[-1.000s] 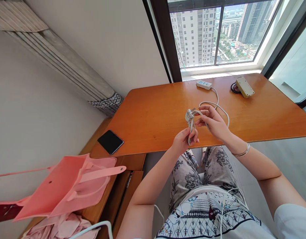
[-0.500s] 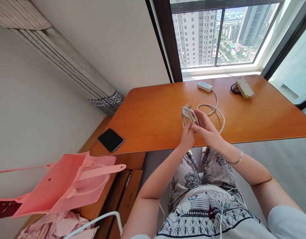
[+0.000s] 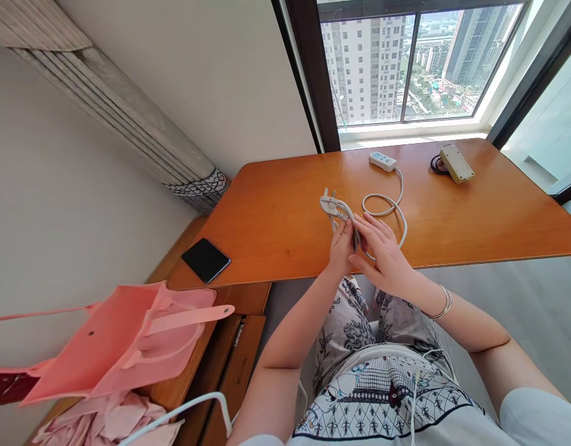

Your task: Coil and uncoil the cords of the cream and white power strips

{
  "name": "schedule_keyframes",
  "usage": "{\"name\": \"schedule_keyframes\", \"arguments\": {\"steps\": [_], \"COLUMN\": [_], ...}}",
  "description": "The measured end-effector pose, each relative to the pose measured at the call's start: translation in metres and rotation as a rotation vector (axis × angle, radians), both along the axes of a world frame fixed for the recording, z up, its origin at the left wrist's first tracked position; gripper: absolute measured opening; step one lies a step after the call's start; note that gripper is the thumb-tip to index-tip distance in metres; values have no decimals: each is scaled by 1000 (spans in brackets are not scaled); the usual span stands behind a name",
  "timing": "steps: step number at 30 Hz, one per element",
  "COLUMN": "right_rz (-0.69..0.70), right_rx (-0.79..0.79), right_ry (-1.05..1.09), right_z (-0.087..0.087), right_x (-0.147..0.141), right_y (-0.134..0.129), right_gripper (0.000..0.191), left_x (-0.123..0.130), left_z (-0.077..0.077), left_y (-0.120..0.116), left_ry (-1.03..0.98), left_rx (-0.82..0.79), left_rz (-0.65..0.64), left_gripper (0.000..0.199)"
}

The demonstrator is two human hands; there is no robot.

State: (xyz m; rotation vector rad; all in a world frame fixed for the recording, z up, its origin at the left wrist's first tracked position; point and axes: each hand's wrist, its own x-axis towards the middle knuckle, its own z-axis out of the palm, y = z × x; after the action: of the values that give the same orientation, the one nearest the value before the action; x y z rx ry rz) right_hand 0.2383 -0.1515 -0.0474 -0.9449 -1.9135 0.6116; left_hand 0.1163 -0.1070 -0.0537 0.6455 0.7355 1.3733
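Head view: pinches looped white plug cable [image 3: 345, 208] in closed left hand [image 3: 341, 251], touches it with loosely open right hand [image 3: 386, 259], over orange-brown wooden table [image 3: 276, 217]

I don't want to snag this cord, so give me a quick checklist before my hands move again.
1. Left hand holding the folded cord just below the plug: ok.
2. Right hand firmly gripping the cord: cannot tell; its fingers hide the contact.
3. Plug pins clear of the fingers: ok, they point up and away.
4. Slack between hands and power strip: ok, the cord curves loosely.
5. Cord on the table free of crossings: not ok, it loops over itself.
6. Phone clear of the cord: ok, well to the left.
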Motion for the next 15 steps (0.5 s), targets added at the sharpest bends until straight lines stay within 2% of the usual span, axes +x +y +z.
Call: {"name": "schedule_keyframes", "arguments": {"steps": [4,6,8,9,11,13,15], "right_rz": [-22,-64,-60,-16,141,312,410], "right_rx": [10,-77,-240,-352,-617,-837,-928], "right_ry": [118,247,359,391,417,454,562], "right_z": [-2,-4,-7,-8,-9,-9,-8], "right_x": [6,9,10,11,12,14,15], "right_y": [9,23,41,50,64,70,70], "right_gripper": [44,47,61,68,66,49,37], "left_x": [-18,-29,-36,-39,-41,-42,-42], "left_z": [5,8,9,10,10,10,11], "left_y": [-1,-2,-3,-3,-3,-3,-3], "left_ry": [-19,-51,-105,-136,-192,-220,-224], "left_rx": [59,60,60,72,117,154,156], "left_rz": [-250,-346,-392,-402,-421,-431,-410], "left_gripper": [52,61,68,70,72,71,69]}}
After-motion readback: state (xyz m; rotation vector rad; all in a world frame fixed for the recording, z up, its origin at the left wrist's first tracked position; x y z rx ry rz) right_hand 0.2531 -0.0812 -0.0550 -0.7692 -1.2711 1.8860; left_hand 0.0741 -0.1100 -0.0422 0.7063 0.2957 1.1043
